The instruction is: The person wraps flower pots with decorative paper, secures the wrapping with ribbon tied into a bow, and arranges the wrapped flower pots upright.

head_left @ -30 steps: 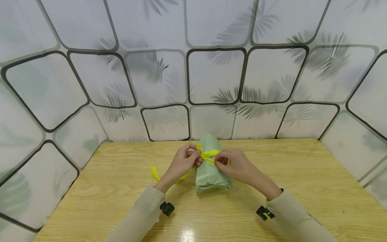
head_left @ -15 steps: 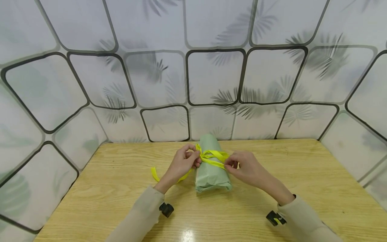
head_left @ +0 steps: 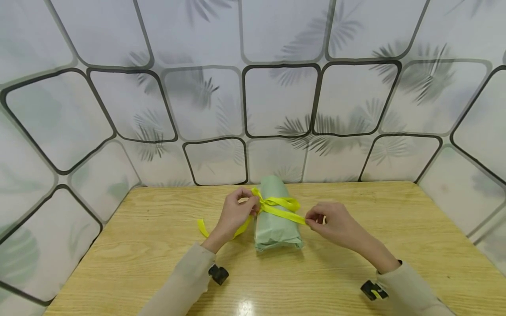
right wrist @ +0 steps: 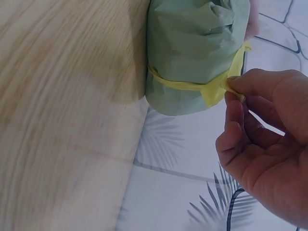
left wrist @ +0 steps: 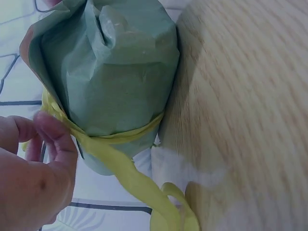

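A parcel in pale green paper point(head_left: 276, 230) lies lengthwise on the table, its crumpled folded end toward me. Yellow ribbon point(head_left: 282, 213) wraps round its middle, with a knot and a loop on top. At the knot's left side my left hand point(head_left: 236, 213) pinches the ribbon between thumb and forefinger. Off the parcel's right side, my right hand point(head_left: 336, 226) pinches a ribbon end, drawn straight across the top. The right wrist view shows that end between thumb and forefinger point(right wrist: 257, 83). A loose ribbon tail point(left wrist: 130, 178) hangs past my left hand and curls on the table.
The wooden table point(head_left: 158, 281) ends at a patterned curtain point(head_left: 282, 101) close behind the parcel. More curtain stands at both sides. Black wrist mounts point(head_left: 218, 274) sit at the sleeve cuffs.
My right hand has moved right and toward me, drawing the ribbon end out from the knot past the parcel's side. The loop now lies free on top. My left hand has stayed nearly in place.
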Demonstrator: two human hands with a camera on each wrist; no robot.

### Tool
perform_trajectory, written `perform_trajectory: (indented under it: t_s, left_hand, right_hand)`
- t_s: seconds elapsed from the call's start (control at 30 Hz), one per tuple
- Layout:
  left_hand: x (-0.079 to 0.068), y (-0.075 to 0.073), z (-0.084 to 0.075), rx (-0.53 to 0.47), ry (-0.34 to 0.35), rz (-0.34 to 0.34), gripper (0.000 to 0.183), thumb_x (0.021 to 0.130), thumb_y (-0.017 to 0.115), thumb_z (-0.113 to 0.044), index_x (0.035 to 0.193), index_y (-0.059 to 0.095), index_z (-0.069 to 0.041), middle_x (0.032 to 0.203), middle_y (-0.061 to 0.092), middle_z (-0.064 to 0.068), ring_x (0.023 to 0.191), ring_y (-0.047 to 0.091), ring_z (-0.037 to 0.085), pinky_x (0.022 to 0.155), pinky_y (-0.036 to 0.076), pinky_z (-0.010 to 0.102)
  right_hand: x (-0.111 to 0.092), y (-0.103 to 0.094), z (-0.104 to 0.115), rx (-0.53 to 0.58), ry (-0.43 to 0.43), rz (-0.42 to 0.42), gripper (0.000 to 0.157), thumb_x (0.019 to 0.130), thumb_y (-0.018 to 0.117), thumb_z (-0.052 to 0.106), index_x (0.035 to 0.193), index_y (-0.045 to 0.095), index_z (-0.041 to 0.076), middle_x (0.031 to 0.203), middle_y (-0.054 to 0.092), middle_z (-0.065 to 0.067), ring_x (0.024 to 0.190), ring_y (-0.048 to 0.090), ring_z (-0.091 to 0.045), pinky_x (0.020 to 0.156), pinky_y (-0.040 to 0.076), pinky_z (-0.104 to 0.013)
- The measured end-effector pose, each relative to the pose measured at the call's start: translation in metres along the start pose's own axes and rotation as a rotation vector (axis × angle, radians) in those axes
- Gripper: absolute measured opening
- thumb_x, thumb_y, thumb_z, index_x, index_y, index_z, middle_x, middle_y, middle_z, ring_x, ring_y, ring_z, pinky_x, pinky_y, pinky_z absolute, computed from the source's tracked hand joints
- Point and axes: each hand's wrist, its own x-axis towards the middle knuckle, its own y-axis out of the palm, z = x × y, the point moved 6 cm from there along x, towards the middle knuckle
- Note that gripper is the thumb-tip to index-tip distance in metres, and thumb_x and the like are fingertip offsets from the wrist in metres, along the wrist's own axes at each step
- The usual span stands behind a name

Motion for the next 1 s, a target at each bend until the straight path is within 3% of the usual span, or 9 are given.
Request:
perform_trajectory:
  t_s: [0.13,0.37,0.67,1.0]
  left_hand:
    - [0.003,0.000,0.003,-0.099,-0.047,-0.010,0.009,0.090,0.062,-0.014,0.087,0.057,-0.006,0.082,0.066,0.008,0.070,0.063,0.015,0.064,0.056,0.026]
    - [0.005,0.006,0.007,-0.311,-0.132,0.066,0.011,0.093,0.054,-0.007,0.083,0.051,-0.006,0.108,0.070,0.012,0.070,0.061,0.009,0.059,0.051,0.017]
    - [0.004,0.010,0.006,-0.271,-0.140,0.087,0.004,0.095,0.053,-0.008,0.095,0.050,-0.007,0.096,0.070,0.007,0.068,0.061,0.010,0.059,0.052,0.020]
    - [0.003,0.012,0.005,-0.265,-0.138,0.118,0.009,0.096,0.050,-0.008,0.104,0.049,-0.005,0.094,0.069,0.006,0.068,0.061,0.009,0.060,0.053,0.021]
  right_hand:
    - [-0.003,-0.001,-0.004,-0.002,0.027,0.017,0.013,0.079,0.073,0.007,0.079,0.071,0.020,0.071,0.061,0.016,0.062,0.050,0.007,0.052,0.044,-0.016]
    - [-0.006,-0.004,-0.010,-0.008,0.050,0.027,0.012,0.079,0.073,0.007,0.080,0.071,0.020,0.070,0.061,0.016,0.061,0.051,0.006,0.052,0.044,-0.016]
    - [-0.014,-0.010,-0.022,-0.036,0.101,0.049,0.011,0.080,0.073,0.007,0.080,0.072,0.018,0.069,0.062,0.015,0.061,0.050,0.007,0.052,0.045,-0.017]
    - [-0.025,-0.014,-0.031,-0.037,0.152,0.072,0.008,0.080,0.073,0.010,0.081,0.072,0.018,0.070,0.063,0.014,0.061,0.051,0.006,0.053,0.045,-0.018]
